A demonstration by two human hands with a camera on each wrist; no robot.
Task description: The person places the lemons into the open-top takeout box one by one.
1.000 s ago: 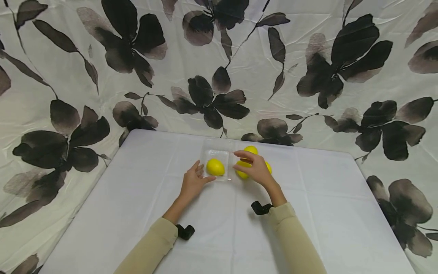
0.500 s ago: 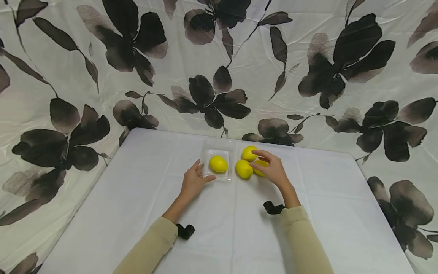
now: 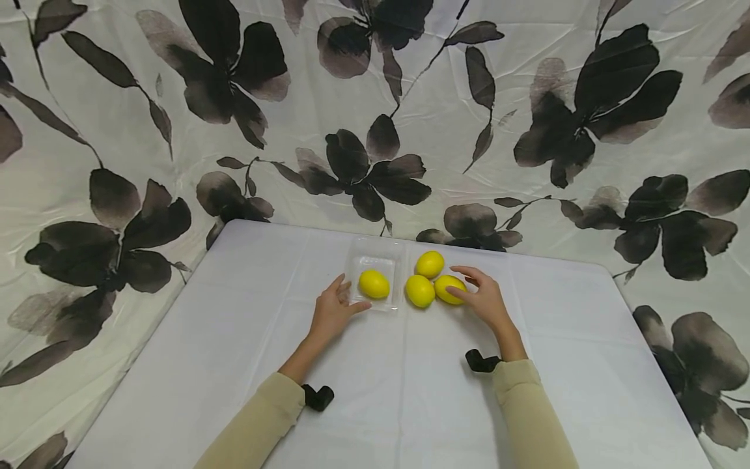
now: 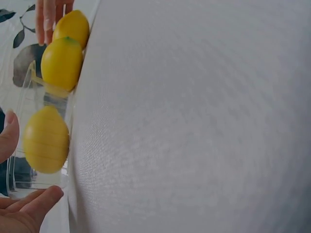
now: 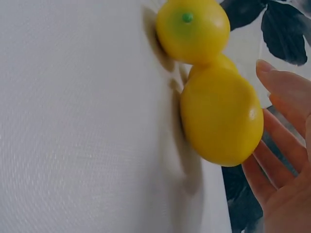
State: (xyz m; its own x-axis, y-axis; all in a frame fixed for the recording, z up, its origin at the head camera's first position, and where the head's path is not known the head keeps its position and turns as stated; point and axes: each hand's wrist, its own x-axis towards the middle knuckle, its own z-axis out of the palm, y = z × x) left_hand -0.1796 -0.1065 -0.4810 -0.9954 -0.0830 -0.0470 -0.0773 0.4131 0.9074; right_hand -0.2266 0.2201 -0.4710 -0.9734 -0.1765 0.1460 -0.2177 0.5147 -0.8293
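Right hand (image 3: 486,301) had drifted toward three o'clock: a second ago it covered half the lemon cluster, and now all three loose ones showed. Left hand (image 3: 331,314) hadn't budged, thumb and fingers spread at the see-through tray's (image 3: 372,260) seven o'clock corner, one lemon in the tray (image 3: 374,284). The table's (image 3: 357,391) far edge ran close by at twelve, with white cloth stretching toward six. Right thumb and fingers were apart, the closest lemon (image 3: 447,286) at their nine o'clock, thumb overlapping it; couldn't tell if they touched. From that one, the second lemon (image 3: 420,291) sat at nine, the third lemon (image 3: 430,264) around ten-thirty.
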